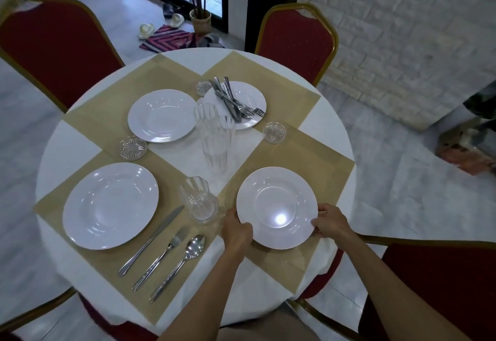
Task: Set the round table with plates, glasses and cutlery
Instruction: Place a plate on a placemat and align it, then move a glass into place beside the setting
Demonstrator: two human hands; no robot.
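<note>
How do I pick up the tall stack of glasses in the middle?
Wrap a hand round the bottom glass of the stack of glasses, coming level from the near side. They stand upright and nested, so gripping higher would probably lift off only the top ones.

— What do we find beyond the left hand (237, 229)?
— Far ahead of it and off to its left, a red chair (53, 53) with a gilt frame. A second red chair (295, 42) stands far ahead of the right hand (331, 222), and a third red chair (442, 281) sits just behind that hand.
— And closer in?
— We see a gold placemat (284, 263) beneath both hands, and a ribbed glass coaster (274, 132) ahead of the right one. Another coaster (133, 148) lies ahead and left of the left hand.
— On the floor?
— Well past both hands we make out a potted palm (200, 21) in a woven basket, a striped doormat (167, 38) and pale sandals (146, 30). A white brick wall (402, 32) rises far right of the right hand.
</note>
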